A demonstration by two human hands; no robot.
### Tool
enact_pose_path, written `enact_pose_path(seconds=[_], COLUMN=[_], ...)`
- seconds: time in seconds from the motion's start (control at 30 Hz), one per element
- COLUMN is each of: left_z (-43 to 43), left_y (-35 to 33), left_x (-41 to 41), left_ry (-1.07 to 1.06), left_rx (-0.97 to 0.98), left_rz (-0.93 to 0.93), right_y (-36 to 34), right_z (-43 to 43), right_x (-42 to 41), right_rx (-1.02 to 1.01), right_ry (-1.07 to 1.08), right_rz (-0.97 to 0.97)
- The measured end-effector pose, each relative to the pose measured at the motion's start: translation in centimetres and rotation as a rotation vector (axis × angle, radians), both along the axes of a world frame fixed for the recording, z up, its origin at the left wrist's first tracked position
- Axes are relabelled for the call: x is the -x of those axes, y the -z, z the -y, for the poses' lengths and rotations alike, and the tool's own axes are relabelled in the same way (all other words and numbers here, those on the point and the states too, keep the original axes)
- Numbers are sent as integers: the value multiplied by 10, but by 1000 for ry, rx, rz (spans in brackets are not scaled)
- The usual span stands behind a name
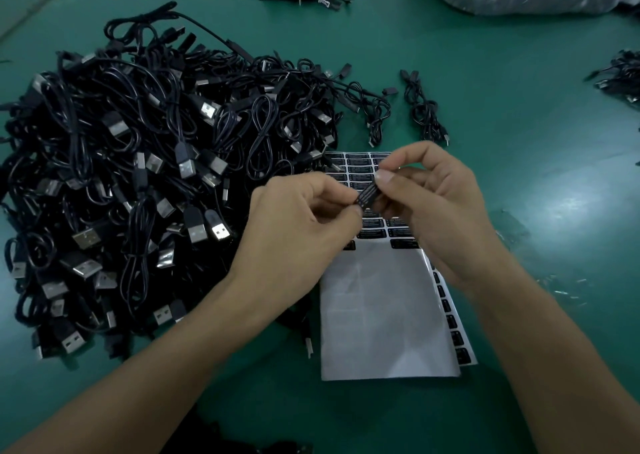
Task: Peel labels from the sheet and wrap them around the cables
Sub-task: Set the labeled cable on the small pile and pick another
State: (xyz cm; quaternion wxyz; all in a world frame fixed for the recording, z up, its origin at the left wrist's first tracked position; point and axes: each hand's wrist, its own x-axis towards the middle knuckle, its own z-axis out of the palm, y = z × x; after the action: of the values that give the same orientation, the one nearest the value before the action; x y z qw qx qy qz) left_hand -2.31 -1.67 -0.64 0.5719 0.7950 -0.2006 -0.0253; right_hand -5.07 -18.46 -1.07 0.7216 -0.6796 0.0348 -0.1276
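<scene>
The left hand [298, 221] and right hand [433, 204] hide the middle rows of the label sheet [384, 315]. Whether a cable runs inside the pinched strip cannot be made out; the left hand's curled fingers may cover one. The white print on the black label [367, 195] is too small to read. The left thumb and forefinger pinch its lower left end and the right thumb and forefinger its upper right end, so it spans the gap between them, above the sheet near the bench's [519, 107] front edge. The cable pile [138, 176] fills the left side.
</scene>
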Motion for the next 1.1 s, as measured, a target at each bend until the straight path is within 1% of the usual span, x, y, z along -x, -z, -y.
enact_pose_path(seconds=[0.03, 0.1, 0.13, 0.17, 0.2, 0.27, 0.33, 0.43, 0.5, 0.6, 0.67, 0.73, 0.8, 0.87, 0.9, 0.97, 1.0, 1.03, 1.1], left_z=[-3, -8, -9, -10, -11, -12, -11, -11, -11, -13, -13, -13, -13, -12, -11, -10, -10, -10, -8], left_y=[-4, -15, -21, -26, -29, -30, -28, -22, -20, -19, -19, -17, -15, -14, -14, -15, -16, -16, -16], left_x=[1, 5, 7, 8, 8, 6, 2, -2, -4, -7, -8, -10, -11, -11, -11, -11, -11, -12, -13], left_ry=[17, 24, 15, 19, 28, 67, 78, 39, 5, -24, -29, -45, -62, -74, -82, -97, -99, -95, -84], left_rx=[-132, -456, -573, -634, -651, -625, -567, -460, -397, -313, -290, -257, -198, -140, -118, -69, -36, 5, 105], left_rz=[109, 390, 502, 546, 517, 354, 254, 212, 208, 195, 184, 170, 139, 106, 93, 68, 48, 19, -48], right_y=[-1, -3, -3, -4, -5, -6, -7, -10, -12, -11, -11, -10, -6, 0, 2, 6, 7, 7, 8], right_z=[1, 5, 6, 7, 7, 7, 6, 3, -1, -5, -9, -14, -22, -33, -39, -49, -52, -55, -58], right_x=[0, -1, -1, -1, 0, 1, 2, 3, 4, 7, 10, 12, 13, 12, 12, 11, 11, 10, 9], right_rx=[-26, -88, -120, -151, -176, -218, -267, -330, -305, -136, 35, 133, 168, 309, 400, 570, 611, 605, 478], right_ry=[27, 81, 100, 111, 118, 127, 133, 108, 64, -117, -226, -261, -234, -196, -186, -136, -88, -39, 9], right_rz=[1, 20, 35, 49, 57, 57, 45, -14, -106, -231, -236, -223, -248, -273, -258, -168, -123, -102, -105])
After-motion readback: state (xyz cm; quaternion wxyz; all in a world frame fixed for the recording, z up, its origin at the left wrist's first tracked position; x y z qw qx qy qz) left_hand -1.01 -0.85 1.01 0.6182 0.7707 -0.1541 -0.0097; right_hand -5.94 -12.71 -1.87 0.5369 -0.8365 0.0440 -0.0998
